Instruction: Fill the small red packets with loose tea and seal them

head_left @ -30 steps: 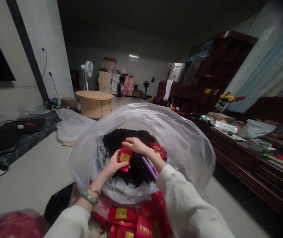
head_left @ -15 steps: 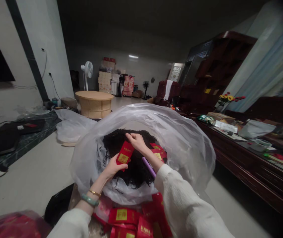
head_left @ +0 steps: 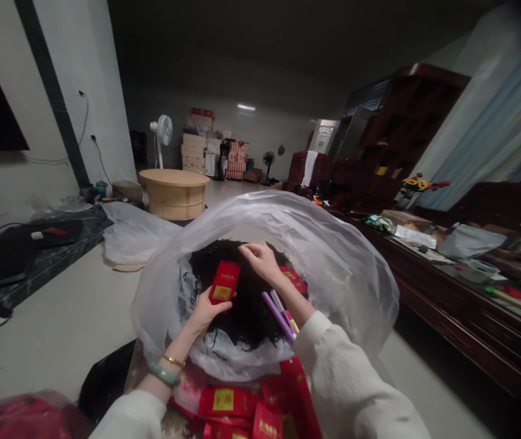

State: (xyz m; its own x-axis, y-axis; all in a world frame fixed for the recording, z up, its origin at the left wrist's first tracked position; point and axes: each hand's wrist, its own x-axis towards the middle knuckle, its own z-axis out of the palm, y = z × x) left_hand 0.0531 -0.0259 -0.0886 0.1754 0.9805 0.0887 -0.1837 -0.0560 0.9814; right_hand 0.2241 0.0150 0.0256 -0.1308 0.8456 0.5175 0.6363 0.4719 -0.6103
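Note:
My left hand pinches a small red packet with a gold label, holding it upright over a mass of black curly hair. The hair lies inside a large clear plastic bag. My right hand is just right of the packet, fingers pinched at the top of the hair; I cannot make out what they grip. Purple sticks lie under my right forearm. More red packets lie in the bag at the right.
A pile of red packets lies below the bag, near me. A dark wooden table with clutter runs along the right. A round wooden tub, a fan and stacked boxes stand farther back. Another plastic bag lies on the floor at left.
My right hand has let go of the packet's top and moved right to the hair. The left hand has kept the packet and raised it slightly.

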